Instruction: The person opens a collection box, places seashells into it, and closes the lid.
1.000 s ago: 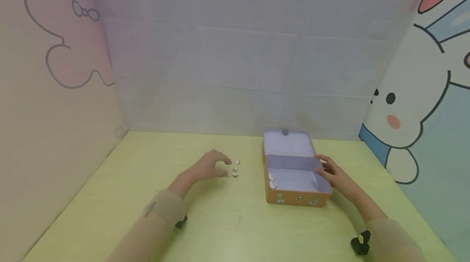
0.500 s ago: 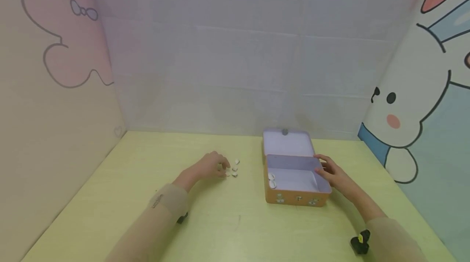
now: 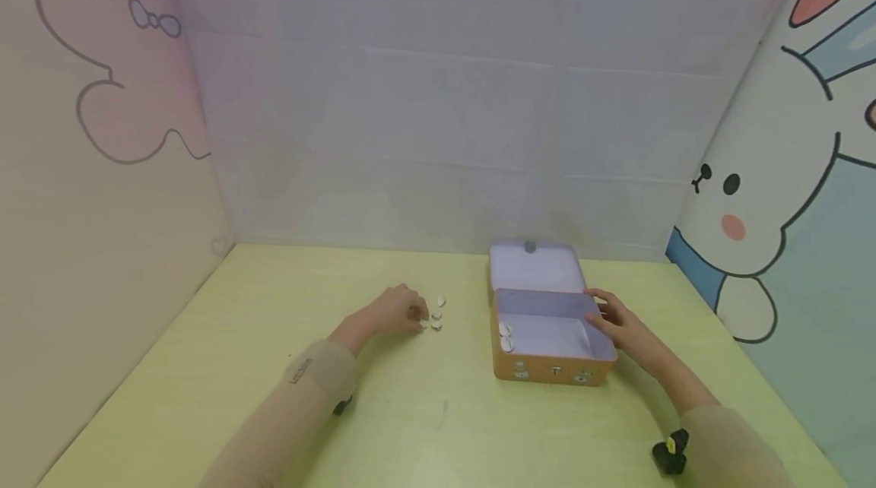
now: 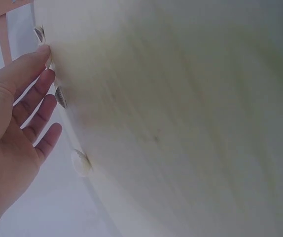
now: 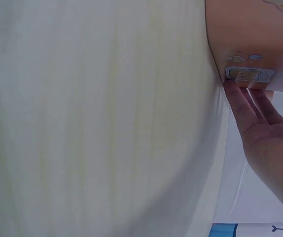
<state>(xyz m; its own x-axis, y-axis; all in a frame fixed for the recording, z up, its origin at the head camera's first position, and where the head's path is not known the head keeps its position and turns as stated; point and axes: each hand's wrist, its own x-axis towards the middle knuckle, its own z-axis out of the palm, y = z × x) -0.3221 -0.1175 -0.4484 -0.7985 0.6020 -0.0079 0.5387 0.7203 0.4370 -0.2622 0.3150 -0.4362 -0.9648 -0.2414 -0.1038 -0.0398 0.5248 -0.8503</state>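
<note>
My left hand (image 3: 393, 311) is low over the table, thumb and index finger pinching a small white seashell (image 4: 49, 61). Close beside its fingertips in the head view lie other white seashells (image 3: 436, 326), one (image 3: 441, 302) a little farther back. The left wrist view shows a ridged slit on a shell (image 4: 60, 98) by the fingers. My right hand (image 3: 619, 324) grips the right wall of an orange suitcase-shaped box (image 3: 547, 369), thumb over the rim. Its lavender lid (image 3: 537, 266) stands open at the back. Inside, along the left wall, sit two shells (image 3: 506, 336).
The pale yellow table (image 3: 438, 427) runs back to a whitish sheet wall (image 3: 411, 108). Side walls carry a pink cartoon (image 3: 147, 93) on the left and a rabbit picture (image 3: 753, 222) on the right. Black wrist devices (image 3: 671, 451) sit under the sleeves.
My left hand's thumb and fingers have come down and drawn together around a shell at the left of the group. The right hand and the box have stayed in place.
</note>
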